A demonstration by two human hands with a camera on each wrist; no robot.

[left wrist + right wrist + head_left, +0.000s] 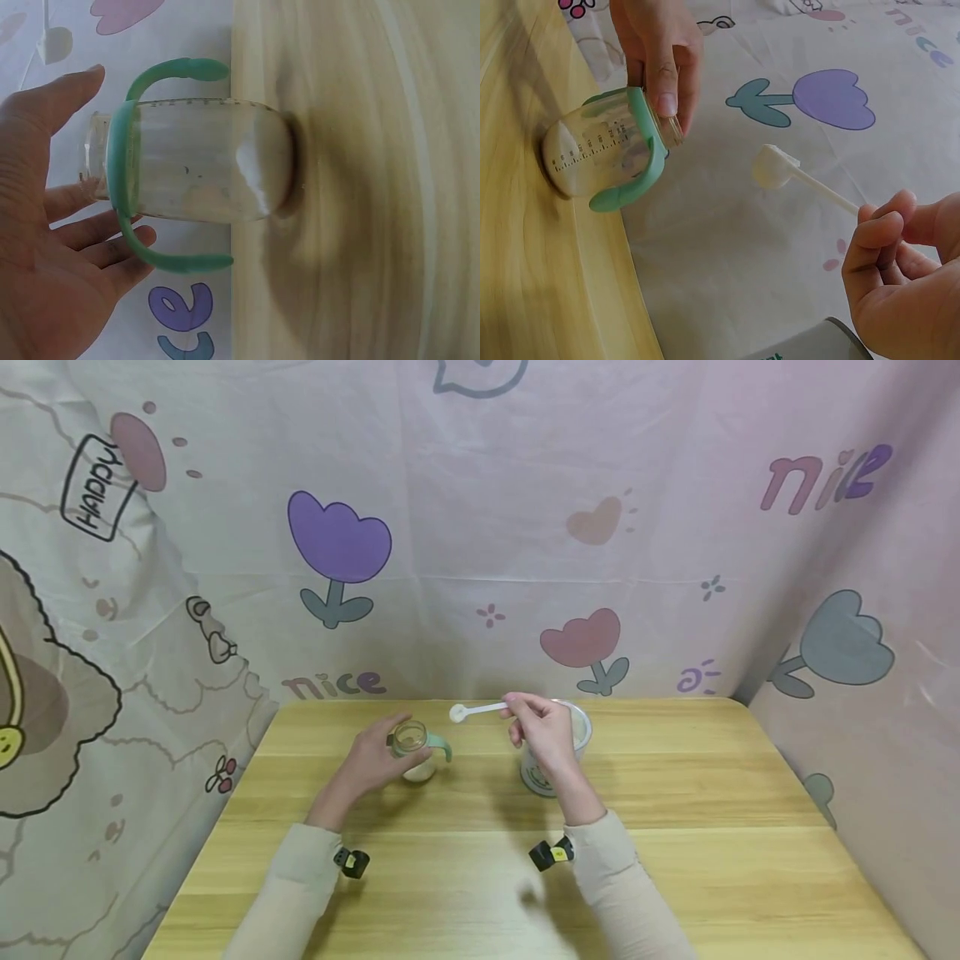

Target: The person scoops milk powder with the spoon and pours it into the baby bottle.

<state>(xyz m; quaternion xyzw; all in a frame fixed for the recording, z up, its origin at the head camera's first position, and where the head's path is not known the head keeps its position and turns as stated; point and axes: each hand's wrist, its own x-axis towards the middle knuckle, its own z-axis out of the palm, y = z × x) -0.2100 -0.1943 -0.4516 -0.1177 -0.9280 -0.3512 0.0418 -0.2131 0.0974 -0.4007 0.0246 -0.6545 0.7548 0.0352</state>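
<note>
My left hand curves loosely round the neck of a clear baby bottle with mint-green handles. The bottle stands upright and uncapped on the table, white powder sloping at its bottom. In the left wrist view the thumb stands apart from the neck, while a finger reaches it from behind. My right hand pinches the thin handle of a white measuring scoop, its bowl heaped with pale powder. In the head view the scoop is right of the bottle's mouth, and the right hand partly hides an open can.
The can's rim shows pale contents inside. Both hands work over a light wooden table. Behind it hangs a printed cloth with flowers and words, and more cloth closes in the left and right sides.
</note>
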